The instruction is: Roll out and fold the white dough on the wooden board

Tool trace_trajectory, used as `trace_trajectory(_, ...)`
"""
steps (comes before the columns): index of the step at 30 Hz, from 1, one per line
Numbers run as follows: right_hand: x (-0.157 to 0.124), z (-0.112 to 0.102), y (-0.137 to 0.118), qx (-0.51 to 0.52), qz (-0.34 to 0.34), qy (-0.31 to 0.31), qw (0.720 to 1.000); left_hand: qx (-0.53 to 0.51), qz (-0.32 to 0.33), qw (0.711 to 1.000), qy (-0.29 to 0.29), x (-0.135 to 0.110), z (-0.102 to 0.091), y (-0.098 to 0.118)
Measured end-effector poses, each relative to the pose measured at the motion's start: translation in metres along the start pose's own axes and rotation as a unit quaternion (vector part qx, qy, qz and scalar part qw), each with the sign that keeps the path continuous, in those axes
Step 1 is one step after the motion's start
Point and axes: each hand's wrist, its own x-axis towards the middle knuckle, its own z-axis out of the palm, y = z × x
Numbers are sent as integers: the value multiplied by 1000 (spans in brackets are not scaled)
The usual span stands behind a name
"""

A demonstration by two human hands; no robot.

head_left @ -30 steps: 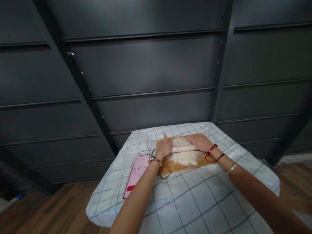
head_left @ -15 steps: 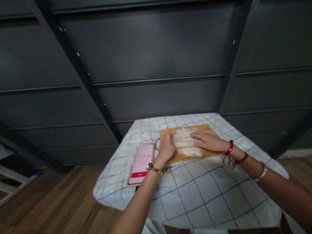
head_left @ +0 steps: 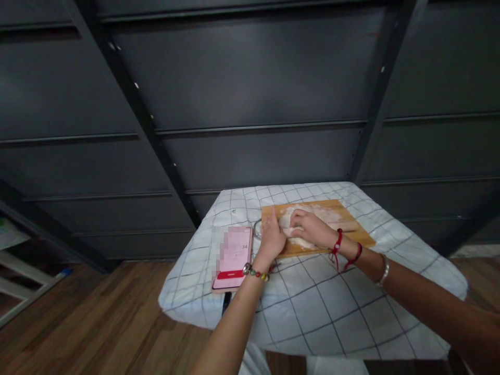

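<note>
A pale, floury roll of dough (head_left: 344,224) lies across a wooden board (head_left: 363,240) dusted with flour. My left hand (head_left: 273,234) rests at the board's left end, its fingers stretched upward and its palm side against the left end of the dough. Curled fingers of my right hand (head_left: 312,228) grip the dough close to my left hand, from above and the right. Part of the dough is hidden under both hands.
A phone (head_left: 236,255) with a lit pink screen lies left of the board. A metal ring (head_left: 257,229) shows at the board's left edge. The checked cloth (head_left: 324,307) covers the small table, with dark panels (head_left: 265,161) behind it.
My right hand has moved left along the dough toward my left hand, and its flat fingers have curled in. My left hand stays at the left end. The view has shifted slightly.
</note>
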Motion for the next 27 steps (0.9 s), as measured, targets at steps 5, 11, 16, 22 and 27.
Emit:
trace_trajectory(5,-7,4,1,31,-25,30,999,5,5,1000,-12,0,1,-1)
trace_trajectory(11,-9,0,7,75,-56,10,996,14,-2,1000,-20,-1,0,1)
trace_trajectory(16,-8,-6,11,92,-60,-24,994,17,-1,1000,-16,-1,1,0)
trace_trajectory(22,-8,-13,11,113,-64,-14,991,42,-6,999,-23,0,0,0)
trace_trajectory(27,-9,-9,7,50,-50,-5,997,53,-10,998,-19,0,0,2)
